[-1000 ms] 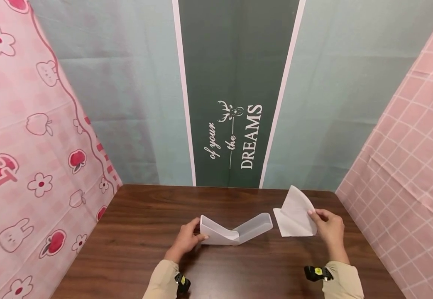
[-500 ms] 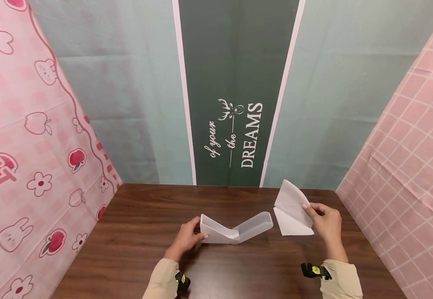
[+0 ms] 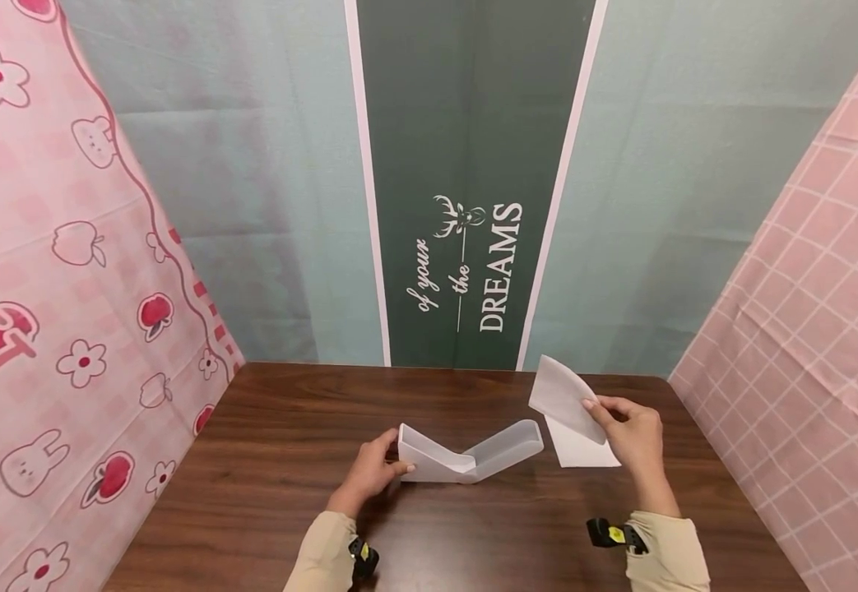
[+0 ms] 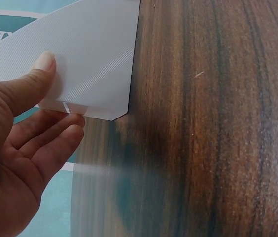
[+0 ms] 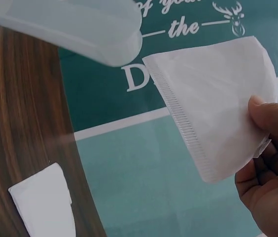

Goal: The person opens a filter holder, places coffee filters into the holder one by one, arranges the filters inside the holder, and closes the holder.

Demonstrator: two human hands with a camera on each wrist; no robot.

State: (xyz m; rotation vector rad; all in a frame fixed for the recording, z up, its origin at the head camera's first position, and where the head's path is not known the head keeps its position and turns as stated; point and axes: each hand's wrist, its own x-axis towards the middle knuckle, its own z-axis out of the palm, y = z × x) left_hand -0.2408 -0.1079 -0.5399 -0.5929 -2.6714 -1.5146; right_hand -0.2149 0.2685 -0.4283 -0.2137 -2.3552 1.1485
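An unfolded, V-shaped translucent white plastic case (image 3: 432, 460) stands on the table, its lid half (image 5: 94, 29) tilted up at the right. My left hand (image 3: 373, 473) pinches the case's left end, thumb on the near face; in the left wrist view the hand (image 4: 35, 118) has its fingers behind the ribbed wall (image 4: 89, 54). Raised right of the case, a white sheet-like piece (image 3: 565, 399) with a crimped edge is pinched between thumb and fingers of my right hand (image 3: 632, 432). Another white piece (image 3: 584, 448) lies on the table below it, seen apart in the right wrist view (image 5: 48, 202).
The dark wooden table (image 3: 288, 395) has a green and teal cloth (image 3: 458, 123) hanging behind it. Pink patterned cloth (image 3: 125, 329) stands at the left, and pink checked cloth (image 3: 791, 329) at the right.
My right hand has moved left, lifting its white piece away from the one on the table, towards the case. The left hand and the case have stayed in place.
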